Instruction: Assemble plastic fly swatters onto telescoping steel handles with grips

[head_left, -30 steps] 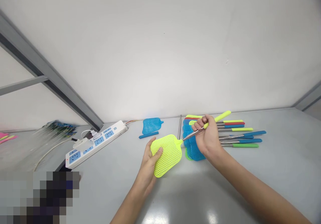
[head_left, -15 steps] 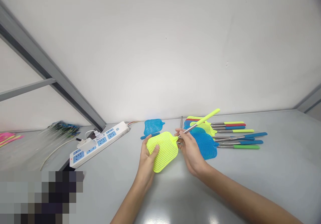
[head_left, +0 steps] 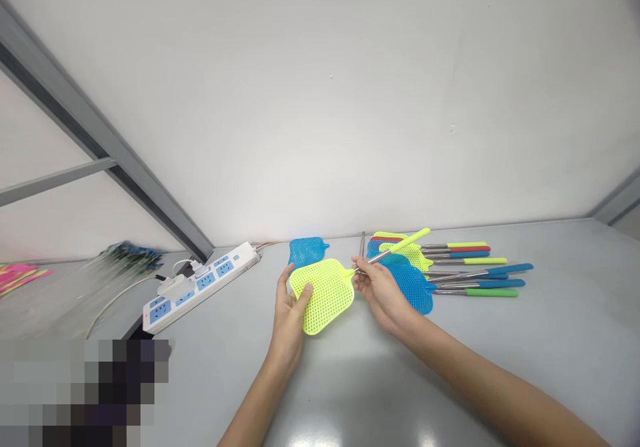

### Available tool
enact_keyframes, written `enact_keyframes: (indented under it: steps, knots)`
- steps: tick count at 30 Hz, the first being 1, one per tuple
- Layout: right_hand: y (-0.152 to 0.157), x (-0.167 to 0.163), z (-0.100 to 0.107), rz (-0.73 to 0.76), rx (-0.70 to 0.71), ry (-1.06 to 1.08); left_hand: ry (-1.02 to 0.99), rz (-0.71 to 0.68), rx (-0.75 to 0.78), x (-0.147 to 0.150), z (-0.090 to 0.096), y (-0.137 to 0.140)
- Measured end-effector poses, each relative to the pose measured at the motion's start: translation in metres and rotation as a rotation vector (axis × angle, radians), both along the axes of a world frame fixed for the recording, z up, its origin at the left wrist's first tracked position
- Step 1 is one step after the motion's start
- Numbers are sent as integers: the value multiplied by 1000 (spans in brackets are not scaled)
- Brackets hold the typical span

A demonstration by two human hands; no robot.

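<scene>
A yellow fly swatter [head_left: 327,297] is held between both hands above the grey table. My left hand [head_left: 290,310] grips the left side of its perforated head, thumb on top. My right hand [head_left: 377,290] pinches the metal rod close to the neck of the head; the yellow handle points up and right. Behind the held head lies a loose blue swatter head [head_left: 307,251], partly covered. Just right of my right hand, a pile of fly swatters with a blue head [head_left: 417,290] on top lies with handles [head_left: 493,293] to the right.
A white power strip [head_left: 203,287] with plugs and cables lies at the left. Clear plastic bags [head_left: 100,280] and pink pieces [head_left: 20,277] are farther left. A short metal rod [head_left: 363,243] rests near the wall [head_left: 330,133] at the back. A grey metal frame [head_left: 165,197] stands left.
The yellow swatter has tilted slightly, its handle end dropping and shifting a little left. Both hands keep their hold on it.
</scene>
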State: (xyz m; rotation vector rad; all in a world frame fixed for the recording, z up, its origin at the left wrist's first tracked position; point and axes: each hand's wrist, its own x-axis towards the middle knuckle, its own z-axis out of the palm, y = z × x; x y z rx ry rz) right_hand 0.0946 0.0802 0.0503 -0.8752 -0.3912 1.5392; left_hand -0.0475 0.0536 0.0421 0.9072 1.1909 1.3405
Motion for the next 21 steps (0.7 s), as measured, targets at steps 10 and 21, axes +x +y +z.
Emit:
enact_keyframes:
  steps: [10,21]
  knots:
    - [57,79,0,-302,-268,96,356,-148,36,-9,-29,13]
    - [64,110,5,-290,-536,161,666,-147,179,-4,-33,11]
